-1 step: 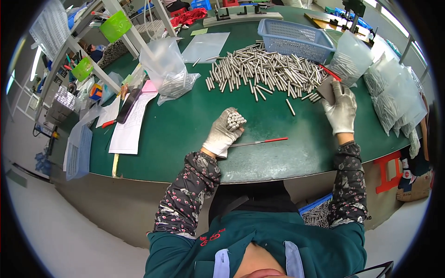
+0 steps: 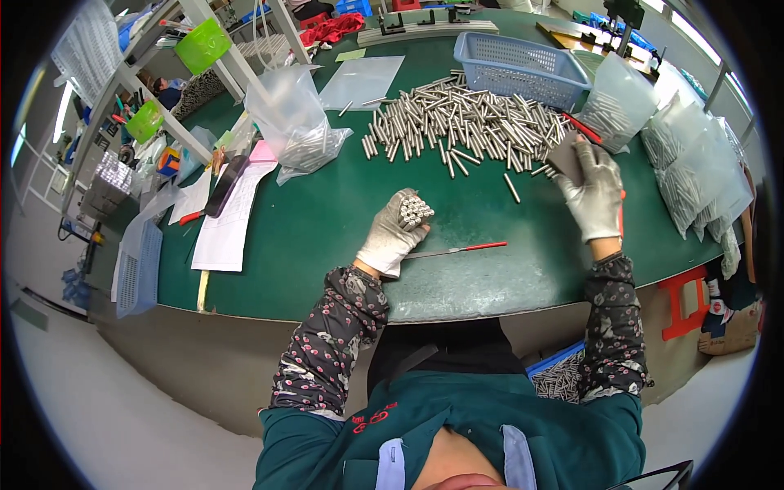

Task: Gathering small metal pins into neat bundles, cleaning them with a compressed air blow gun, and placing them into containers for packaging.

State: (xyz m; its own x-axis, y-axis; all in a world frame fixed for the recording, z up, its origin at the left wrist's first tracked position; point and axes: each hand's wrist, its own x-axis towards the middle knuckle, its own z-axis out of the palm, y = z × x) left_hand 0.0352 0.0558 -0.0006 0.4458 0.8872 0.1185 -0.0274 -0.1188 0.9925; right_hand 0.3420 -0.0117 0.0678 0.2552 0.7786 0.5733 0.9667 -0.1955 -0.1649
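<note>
My left hand [image 2: 390,235], in a whitish glove, is closed around a bundle of metal pins [image 2: 415,213] whose round ends face up. Under its heel lies a thin tool with a red handle [image 2: 487,246]. My gloved right hand [image 2: 594,189] grips a flat grey-brown block [image 2: 565,158] at the right end of a big heap of loose metal pins [image 2: 457,121]. One single pin [image 2: 512,189] lies apart, between the heap and my hands. Just beyond my right fingers is a red strip-like thing [image 2: 582,128]; another red edge [image 2: 622,214] shows beside my right wrist, its kind unclear.
Behind the heap stands a blue perforated basket [image 2: 523,69]. Clear bags of pins [image 2: 694,167] line the right side, and another bag [image 2: 306,135] stands left. Papers [image 2: 233,216] lie at the left. A red stool [image 2: 684,302] and a blue bin of pins [image 2: 559,377] are below the table.
My right hand has shifted slightly left and toward me with the block, which has turned a little. A red edge now shows by that wrist. My left hand stays put.
</note>
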